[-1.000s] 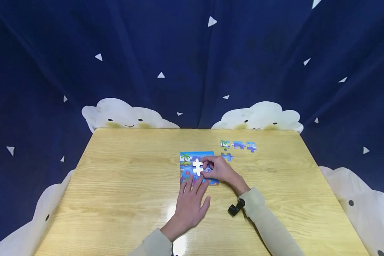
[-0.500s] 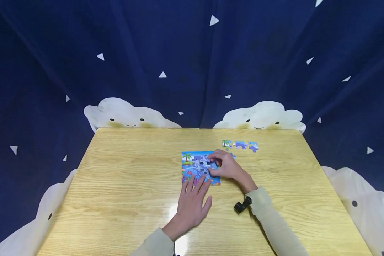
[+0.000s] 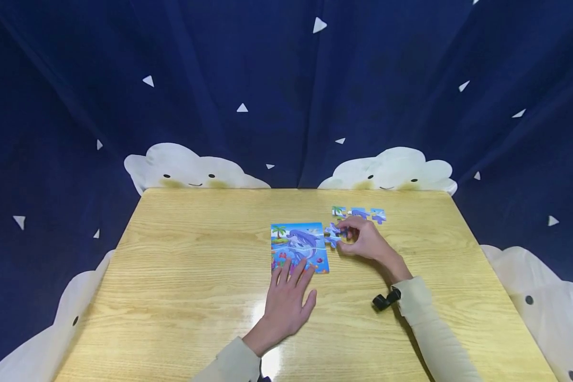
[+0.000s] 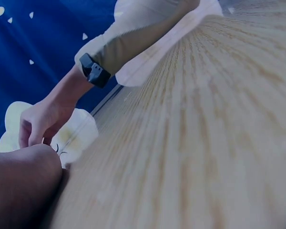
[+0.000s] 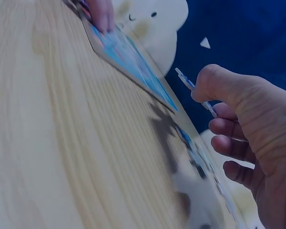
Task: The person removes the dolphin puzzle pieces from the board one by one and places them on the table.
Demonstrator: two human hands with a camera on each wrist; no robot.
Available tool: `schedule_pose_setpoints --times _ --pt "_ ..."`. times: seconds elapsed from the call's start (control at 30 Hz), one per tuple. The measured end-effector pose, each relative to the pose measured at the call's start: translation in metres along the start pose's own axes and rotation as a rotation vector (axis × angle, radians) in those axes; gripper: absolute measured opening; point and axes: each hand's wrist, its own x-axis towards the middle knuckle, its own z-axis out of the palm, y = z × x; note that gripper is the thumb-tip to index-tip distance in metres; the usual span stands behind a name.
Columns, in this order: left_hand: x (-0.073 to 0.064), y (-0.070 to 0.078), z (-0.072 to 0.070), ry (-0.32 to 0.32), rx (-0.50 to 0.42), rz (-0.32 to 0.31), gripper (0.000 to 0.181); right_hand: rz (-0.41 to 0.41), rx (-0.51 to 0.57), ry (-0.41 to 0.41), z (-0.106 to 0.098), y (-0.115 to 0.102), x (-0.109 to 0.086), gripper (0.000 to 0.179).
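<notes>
A square picture card (image 3: 300,241) with a dolphin, a palm tree and sea creatures lies on the table. My left hand (image 3: 288,305) rests flat with spread fingertips on the card's lower edge. Just off the card's right side, my right hand (image 3: 367,241) pinches a blue and purple jigsaw piece (image 3: 332,235) between thumb and fingers. In the right wrist view this jigsaw piece (image 5: 195,91) is held tilted, raised above the tabletop, with its shadow below. Part of another jigsaw piece is hidden behind the right hand.
Several loose jigsaw pieces lie in a row beyond the right hand, among them a palm tree piece (image 3: 338,211) and a piece at the right end (image 3: 378,214). The wooden table (image 3: 186,249) ends at a dark blue curtain (image 3: 196,79) with white clouds.
My right hand has lifted the jigsaw piece from over the card and carried it right, past the card's edge. The dolphin picture beneath is uncovered. The left hand stays put.
</notes>
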Motion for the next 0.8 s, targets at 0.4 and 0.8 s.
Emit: schedule_pose_setpoints --times 0.4,0.8 --pt "0.001 0.001 0.0 -0.02 0.011 -0.01 0.057 0.089 -0.062 0.009 -0.04 0.023 -0.016 0.039" --pt "0.001 0.0 0.003 0.045 0.02 0.013 0.056 0.174 -0.092 -0.002 -0.053 0.045 -0.031 0.039"
